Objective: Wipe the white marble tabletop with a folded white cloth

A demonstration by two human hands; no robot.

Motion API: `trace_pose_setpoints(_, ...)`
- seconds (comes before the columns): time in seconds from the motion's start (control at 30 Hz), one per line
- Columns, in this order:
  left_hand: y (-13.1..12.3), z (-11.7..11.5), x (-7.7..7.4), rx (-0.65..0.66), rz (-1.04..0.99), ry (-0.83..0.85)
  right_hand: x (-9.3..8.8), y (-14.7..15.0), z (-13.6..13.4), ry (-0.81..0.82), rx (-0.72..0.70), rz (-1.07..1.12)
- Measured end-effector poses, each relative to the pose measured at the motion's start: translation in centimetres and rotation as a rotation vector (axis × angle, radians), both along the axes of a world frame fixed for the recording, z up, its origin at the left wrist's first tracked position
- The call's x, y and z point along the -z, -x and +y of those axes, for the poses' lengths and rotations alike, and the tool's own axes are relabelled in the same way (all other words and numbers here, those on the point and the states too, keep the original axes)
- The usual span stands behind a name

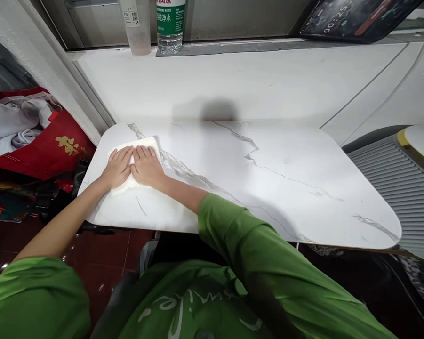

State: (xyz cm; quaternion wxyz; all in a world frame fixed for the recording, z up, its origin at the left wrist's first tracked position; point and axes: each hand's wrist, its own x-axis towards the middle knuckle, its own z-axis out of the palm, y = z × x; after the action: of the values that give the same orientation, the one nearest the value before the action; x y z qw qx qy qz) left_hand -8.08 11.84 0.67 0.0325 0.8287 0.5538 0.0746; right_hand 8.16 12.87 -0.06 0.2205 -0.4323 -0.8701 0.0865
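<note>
Beneath two wide, flat grips, left hand [117, 166] and right hand [147, 166] press a white cloth [149, 141] onto the marble surface [268, 188], seemingly mid-wipe; any further stroke needs even pressure.

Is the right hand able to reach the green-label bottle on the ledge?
Probably yes: the right hand lies flat on the cloth, and only bare wall separates it from the bottle.

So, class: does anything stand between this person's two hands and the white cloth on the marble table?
Nothing visible does. The left hand and right hand lie flat, side by side, directly on the white cloth near the far left corner of the marble table. The water bottle and clear bottle stand on the ledge behind.
</note>
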Motion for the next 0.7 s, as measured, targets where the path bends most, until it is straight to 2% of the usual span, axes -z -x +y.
trace_pose_setpoints(0.2, -1.7, 7.4, -0.1, -0.059, -0.026, 0.016, 0.3, -0.7, 7.3, -0.001, 0.036, -0.02)
trace_pose_setpoints(0.33, -2.9, 9.5, -0.1, -0.082, -0.019, 0.02, 0.4, -1.5, 9.4, 0.008, 0.058, -0.031)
trace_pose_setpoints(0.5, -4.0, 8.6, -0.2, -0.104, -0.035, 0.016, 0.4, -2.4, 8.9, 0.03, 0.051, -0.051)
trace_pose_setpoints(0.6, -5.5, 6.9, -0.2, -0.106, -0.019, 0.033, 0.5, -3.8, 7.6, 0.032, 0.052, -0.068)
trace_pose_setpoints(0.7, -8.1, 4.6, -0.1, -0.093, -0.006, 0.024, 0.9, -6.4, 5.5, 0.005, 0.036, -0.06)
